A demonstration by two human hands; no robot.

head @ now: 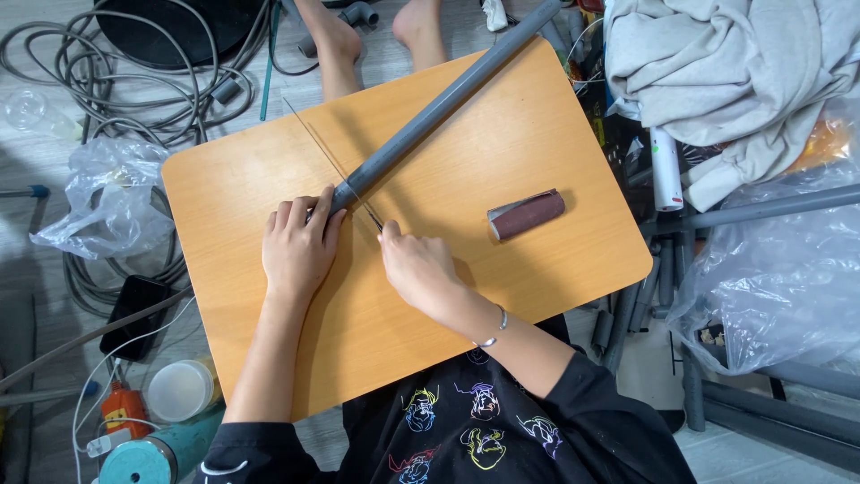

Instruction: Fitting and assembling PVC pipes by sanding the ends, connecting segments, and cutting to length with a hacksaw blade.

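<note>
black phone (132, 315) lying screen-dark on the floor left of the board, flat and rectangular. clear plastic bag (107, 199) crumpled above it, just beside the board's left edge. larger clear plastic bag (770, 278) bulging at right, over grey pipes. white round-lidded tub (181, 390) at lower left, yellowish at its side. small orange box-like item (121, 412) just left of the tub, label too small to tell. white tube-shaped container (665, 168) upright-ish at right, under the pale cloth.
</note>
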